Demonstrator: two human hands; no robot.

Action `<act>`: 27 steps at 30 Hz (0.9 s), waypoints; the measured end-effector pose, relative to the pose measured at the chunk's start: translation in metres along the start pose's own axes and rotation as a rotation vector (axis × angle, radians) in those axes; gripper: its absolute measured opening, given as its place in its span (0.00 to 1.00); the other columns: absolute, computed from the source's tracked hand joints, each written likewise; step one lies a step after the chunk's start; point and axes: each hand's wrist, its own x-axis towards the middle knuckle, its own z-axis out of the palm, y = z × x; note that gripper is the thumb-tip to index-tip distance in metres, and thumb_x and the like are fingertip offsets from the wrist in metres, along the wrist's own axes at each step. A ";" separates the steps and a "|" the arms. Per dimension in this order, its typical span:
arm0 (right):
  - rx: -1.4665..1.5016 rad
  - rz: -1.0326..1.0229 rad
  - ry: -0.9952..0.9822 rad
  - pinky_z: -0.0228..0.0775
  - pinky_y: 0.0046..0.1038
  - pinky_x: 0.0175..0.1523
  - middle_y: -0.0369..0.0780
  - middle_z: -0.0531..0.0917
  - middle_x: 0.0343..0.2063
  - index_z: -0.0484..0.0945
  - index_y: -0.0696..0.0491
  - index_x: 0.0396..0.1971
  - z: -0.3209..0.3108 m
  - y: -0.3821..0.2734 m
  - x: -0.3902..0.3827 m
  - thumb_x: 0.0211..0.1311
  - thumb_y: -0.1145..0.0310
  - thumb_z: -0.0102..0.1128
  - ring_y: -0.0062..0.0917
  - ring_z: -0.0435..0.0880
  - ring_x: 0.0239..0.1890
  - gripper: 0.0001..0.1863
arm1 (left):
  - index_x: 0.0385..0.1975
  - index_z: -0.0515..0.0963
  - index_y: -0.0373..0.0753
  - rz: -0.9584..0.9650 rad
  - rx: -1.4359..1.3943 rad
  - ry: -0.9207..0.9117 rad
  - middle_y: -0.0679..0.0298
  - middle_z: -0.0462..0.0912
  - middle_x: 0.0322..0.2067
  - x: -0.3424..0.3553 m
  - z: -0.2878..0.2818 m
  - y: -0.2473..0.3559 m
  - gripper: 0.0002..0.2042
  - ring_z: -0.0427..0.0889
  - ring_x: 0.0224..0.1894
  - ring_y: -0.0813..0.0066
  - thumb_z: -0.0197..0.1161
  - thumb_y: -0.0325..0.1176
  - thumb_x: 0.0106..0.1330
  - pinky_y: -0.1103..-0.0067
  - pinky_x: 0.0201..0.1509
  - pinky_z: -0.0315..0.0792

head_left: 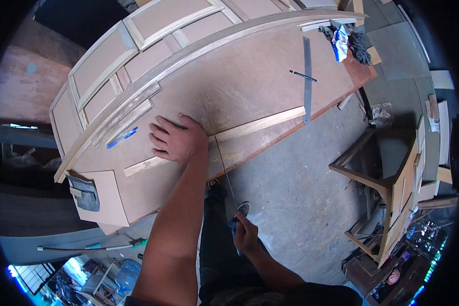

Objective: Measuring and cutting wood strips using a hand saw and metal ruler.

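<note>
A long pale wood strip (pixel 262 123) lies across the brown workbench top (pixel 229 97), close to its near edge. My left hand (pixel 177 138) presses down on the strip with fingers spread flat. Just right of that hand, the thin blade of a handsaw (pixel 224 163) crosses the strip and slopes down past the bench edge toward me. My right hand (pixel 246 235) is closed round the saw's handle end, below the bench, above my shoe. The blade shows edge-on, so its teeth cannot be made out, and the handle is mostly hidden by my fingers.
Framed panels (pixel 104 66) stand along the bench's far side. On the bench are a blue pen (pixel 122 137), a dark pen (pixel 303 76), a grey strip (pixel 307 56), a sanding sheet (pixel 85 194) and a crumpled packet (pixel 340 43). A wooden frame (pixel 377 178) stands at right.
</note>
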 end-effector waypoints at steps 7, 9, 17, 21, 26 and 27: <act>0.165 0.158 -0.036 0.81 0.36 0.54 0.55 0.86 0.48 0.80 0.60 0.57 0.034 -0.035 0.139 0.77 0.69 0.50 0.46 0.88 0.51 0.17 | 0.72 0.65 0.44 0.016 -0.030 0.003 0.55 0.61 0.74 0.000 0.000 -0.006 0.32 0.56 0.76 0.53 0.52 0.54 0.72 0.46 0.77 0.45; 0.099 0.091 0.023 0.81 0.36 0.54 0.55 0.87 0.48 0.80 0.60 0.57 0.032 -0.020 0.098 0.77 0.69 0.50 0.46 0.88 0.51 0.17 | 0.72 0.65 0.44 0.013 -0.026 0.009 0.55 0.61 0.74 0.003 0.006 -0.007 0.32 0.57 0.76 0.53 0.52 0.54 0.72 0.46 0.77 0.45; 0.031 0.200 -0.034 0.81 0.36 0.48 0.52 0.87 0.48 0.80 0.57 0.58 0.020 -0.022 0.070 0.76 0.70 0.51 0.45 0.90 0.43 0.17 | 0.72 0.65 0.44 -0.001 -0.047 -0.003 0.55 0.61 0.74 0.000 0.000 -0.005 0.33 0.56 0.76 0.53 0.53 0.54 0.71 0.47 0.78 0.44; 0.038 0.125 -0.056 0.81 0.36 0.47 0.54 0.87 0.47 0.79 0.58 0.59 0.022 -0.024 0.111 0.74 0.72 0.52 0.44 0.90 0.41 0.17 | 0.72 0.65 0.45 0.014 -0.028 -0.006 0.55 0.61 0.74 -0.004 0.005 -0.008 0.32 0.56 0.76 0.54 0.53 0.54 0.72 0.46 0.77 0.44; -0.057 -0.012 0.029 0.81 0.38 0.46 0.60 0.85 0.44 0.77 0.61 0.60 0.001 -0.013 -0.014 0.74 0.72 0.52 0.44 0.90 0.42 0.19 | 0.72 0.65 0.45 0.017 -0.043 0.007 0.55 0.62 0.74 -0.002 -0.001 -0.007 0.32 0.57 0.76 0.54 0.53 0.54 0.72 0.47 0.77 0.45; -0.033 0.155 -0.048 0.81 0.38 0.46 0.59 0.85 0.44 0.77 0.61 0.60 0.001 -0.014 -0.009 0.74 0.72 0.52 0.44 0.90 0.42 0.19 | 0.72 0.65 0.45 0.015 -0.043 0.013 0.55 0.62 0.74 0.000 -0.003 -0.007 0.32 0.57 0.76 0.54 0.53 0.53 0.72 0.47 0.77 0.45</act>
